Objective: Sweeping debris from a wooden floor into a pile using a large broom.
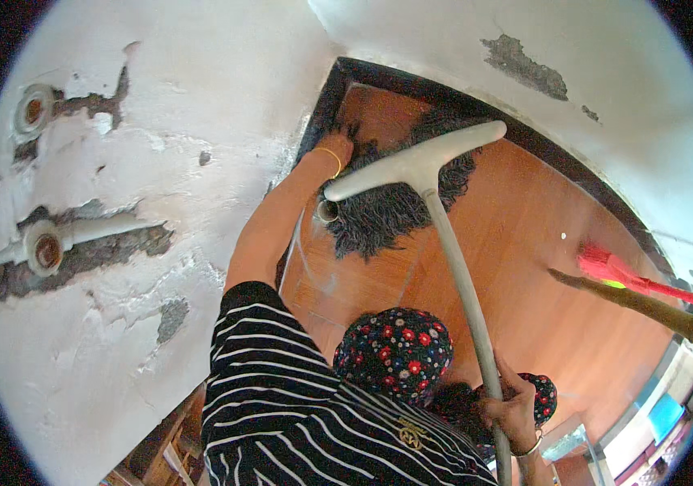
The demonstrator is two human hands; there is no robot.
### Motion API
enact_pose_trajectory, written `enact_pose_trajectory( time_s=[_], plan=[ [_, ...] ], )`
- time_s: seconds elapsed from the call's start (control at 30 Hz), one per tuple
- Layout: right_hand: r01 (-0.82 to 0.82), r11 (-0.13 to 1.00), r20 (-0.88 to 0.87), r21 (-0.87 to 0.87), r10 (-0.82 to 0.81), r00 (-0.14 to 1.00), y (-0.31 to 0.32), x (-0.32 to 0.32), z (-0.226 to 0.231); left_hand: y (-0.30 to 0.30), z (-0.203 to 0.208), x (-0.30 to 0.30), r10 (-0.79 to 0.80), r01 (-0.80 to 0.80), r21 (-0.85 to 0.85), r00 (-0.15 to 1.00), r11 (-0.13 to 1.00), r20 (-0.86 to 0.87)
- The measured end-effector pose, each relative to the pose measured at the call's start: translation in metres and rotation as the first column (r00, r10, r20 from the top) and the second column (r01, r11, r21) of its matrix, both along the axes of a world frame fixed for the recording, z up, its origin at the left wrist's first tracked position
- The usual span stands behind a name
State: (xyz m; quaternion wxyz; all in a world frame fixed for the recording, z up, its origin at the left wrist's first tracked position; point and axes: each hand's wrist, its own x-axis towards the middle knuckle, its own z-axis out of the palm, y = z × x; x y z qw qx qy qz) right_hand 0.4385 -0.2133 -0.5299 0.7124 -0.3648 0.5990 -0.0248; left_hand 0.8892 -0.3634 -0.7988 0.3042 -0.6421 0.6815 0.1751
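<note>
A mop with a pale T-shaped head (419, 166) and dark grey strands (379, 215) lies on the brown floor in the corner. My right hand (517, 409) wraps round its pale pole (464, 283), low in the picture. At the far left edge of the strands, beside the dark skirting, is my left hand (335, 151), a yellow bracelet on its wrist. Its fingers curl down into the dark strands, and what they hold, if anything, cannot be made out. Right under the near end of the mop head, a short pipe stub (328, 211) stands up from the floor.
Dark skirting (557, 166) borders the floor along both walls. Pipe fittings (45, 249) stick out of the patchy left wall (201, 219). On the right lie a red brush (602, 263) with a red handle and a wooden pole (646, 306). My floral-covered knees (395, 352) are close below.
</note>
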Motion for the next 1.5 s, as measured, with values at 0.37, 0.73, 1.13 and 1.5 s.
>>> enact_pose_trajectory(
  time_s=[0.37,0.73,1.13,1.5],
  plan=[
    [0.017,1.000,-0.032,0.018,-0.016,0.999,-0.003,-0.009,-0.013,0.009,-0.005,-0.002,0.553,-0.597,-0.304,0.802,0.743,-0.223],
    [0.051,0.981,0.076,0.187,-0.066,0.995,-0.006,0.035,-0.009,-0.086,-0.038,0.005,0.242,-0.345,-0.597,0.938,0.724,-0.248],
    [0.182,0.971,-0.083,0.156,-0.171,0.982,0.012,0.002,0.006,-0.029,-0.020,-0.003,0.283,-0.442,-0.448,0.882,0.777,-0.378],
    [0.273,0.948,-0.007,0.167,-0.275,0.961,0.018,0.035,-0.027,-0.096,-0.035,-0.002,0.390,-0.524,-0.557,0.852,0.644,-0.349]
  ],
)
